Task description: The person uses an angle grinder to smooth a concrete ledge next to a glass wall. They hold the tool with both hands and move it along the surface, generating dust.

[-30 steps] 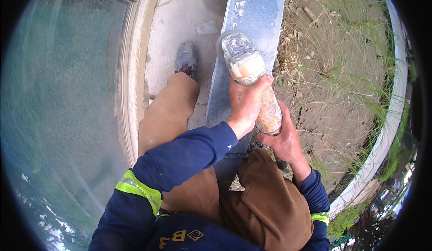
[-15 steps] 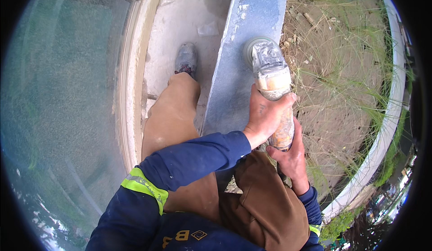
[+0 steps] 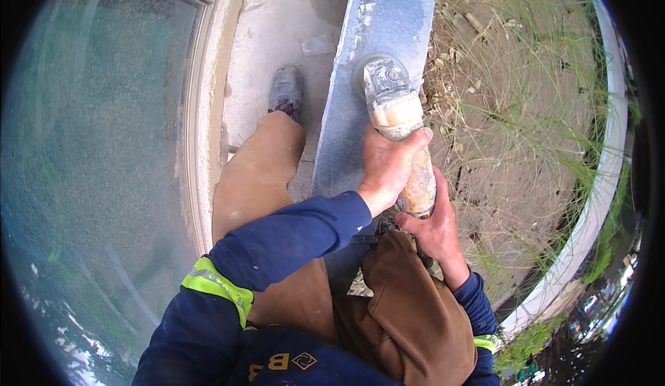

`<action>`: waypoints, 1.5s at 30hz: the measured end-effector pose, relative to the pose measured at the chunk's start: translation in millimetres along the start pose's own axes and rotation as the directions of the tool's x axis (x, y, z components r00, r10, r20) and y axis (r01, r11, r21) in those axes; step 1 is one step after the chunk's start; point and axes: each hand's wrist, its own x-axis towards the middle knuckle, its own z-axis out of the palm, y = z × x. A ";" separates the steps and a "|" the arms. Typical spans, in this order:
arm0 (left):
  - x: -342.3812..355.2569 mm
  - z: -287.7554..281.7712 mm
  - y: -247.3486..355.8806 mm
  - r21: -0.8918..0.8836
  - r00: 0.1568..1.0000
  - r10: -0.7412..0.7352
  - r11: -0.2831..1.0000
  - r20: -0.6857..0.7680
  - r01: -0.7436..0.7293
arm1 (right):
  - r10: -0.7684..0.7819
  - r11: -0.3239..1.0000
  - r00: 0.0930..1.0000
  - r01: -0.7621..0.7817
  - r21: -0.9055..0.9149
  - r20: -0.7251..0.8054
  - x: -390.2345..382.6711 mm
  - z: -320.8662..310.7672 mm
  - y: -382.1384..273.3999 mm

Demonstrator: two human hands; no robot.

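A dust-caked angle grinder (image 3: 386,80) with a yellowish body rests its round disc on, or just over, a long blue-grey slab (image 3: 377,19) with pale flaked patches. My left hand (image 3: 388,164) is wrapped round the grinder just behind its head, thumb across the top. Lower down, my right hand (image 3: 436,227) grips the rear of the grinder's body. Part of the disc is hidden under the tool's head, and the slab's near end runs out of sight beneath my arm and legs.
A dusty glass pane (image 3: 97,144) in a frame lines the left. My booted foot (image 3: 286,88) stands on a pale concrete strip (image 3: 280,26) beside the slab. At right are dirt with grass tufts (image 3: 519,123) and a pale curved edging (image 3: 609,116). My trousered legs fill the lower middle.
The grinder and both hands first moved right and toward me, then back left and slightly away from me; they are now a little right of and nearer than a second ago.
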 end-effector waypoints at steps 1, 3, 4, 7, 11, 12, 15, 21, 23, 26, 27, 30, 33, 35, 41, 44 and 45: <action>-0.1 -0.6 -0.7 0.007 1.000 -0.001 1.000 0.005 0.001 | 0.005 1.000 1.000 -0.005 0.009 -0.005 -1.8 0.5 2.5; 0.2 -2.5 -1.5 0.020 1.000 -0.001 1.000 0.015 0.001 | 0.009 1.000 1.000 -0.009 -0.004 0.000 -2.1 1.1 0.7; 0.5 -3.6 0.9 0.016 1.000 0.004 1.000 0.014 -0.004 | 0.010 1.000 1.000 -0.010 -0.026 0.008 -0.7 0.8 -4.8; 3.3 -8.3 8.0 0.002 1.000 0.012 1.000 0.017 -0.012 | 0.016 0.997 1.000 -0.014 -0.070 0.022 5.0 2.7 -13.0; 3.6 -4.7 7.6 0.005 0.999 -0.028 1.000 0.041 0.028 | 0.082 0.995 0.997 -0.081 -0.052 0.013 2.0 -0.8 -18.4; 1.6 -0.3 5.0 0.011 0.998 -0.046 0.999 0.047 0.046 | 0.070 0.997 0.998 -0.070 -0.022 -0.003 -1.7 -3.3 -13.8; -2.0 6.2 -12.3 0.023 0.997 -0.053 0.998 0.058 0.052 | 0.069 0.994 0.997 -0.066 0.089 -0.030 -13.6 -4.6 0.7; 4.3 3.6 -10.9 0.014 0.999 -0.006 1.000 0.046 0.005 | 0.086 0.994 0.996 -0.084 0.074 -0.033 -8.0 -2.4 -0.7; 7.0 -2.6 0.0 -0.005 0.999 0.006 1.000 0.034 -0.006 | 0.086 0.996 0.996 -0.086 -0.016 -0.002 3.3 0.7 -18.1; 10.7 -8.6 9.5 -0.015 1.000 0.012 1.000 0.017 -0.011 | 0.067 0.996 0.997 -0.065 -0.056 0.028 11.8 1.9 -23.2; 10.2 -8.5 10.9 -0.020 1.000 0.010 1.000 0.029 -0.010 | 0.059 0.997 0.998 -0.057 -0.055 0.035 12.4 2.5 -21.3; 4.9 -0.7 -3.5 -0.008 1.000 -0.002 1.000 -0.014 0.002 | 0.034 0.999 0.999 -0.034 -0.018 0.008 1.8 -2.8 -6.8; 0.6 3.7 -20.9 0.035 0.995 -0.039 0.999 0.095 0.035 | 0.098 0.981 0.995 -0.094 0.172 -0.017 -15.6 -5.5 2.9; -2.0 9.7 -30.9 0.076 0.991 -0.086 0.994 0.102 0.078 | 0.136 0.972 0.990 -0.126 0.199 -0.038 -23.2 -9.0 4.3; 4.4 6.0 -16.2 0.046 0.998 0.015 0.999 0.058 -0.018 | 0.109 0.992 0.994 -0.107 0.067 -0.028 -9.6 -3.6 -7.9; 10.0 -2.1 -0.1 0.020 1.000 0.002 1.000 -0.016 -0.001 | 0.047 0.997 0.999 -0.047 -0.058 -0.006 5.8 0.8 -14.5; 11.2 -4.4 3.9 0.010 1.000 0.023 1.000 -0.004 -0.023 | 0.045 0.997 0.999 -0.045 -0.058 0.002 8.1 0.6 -16.0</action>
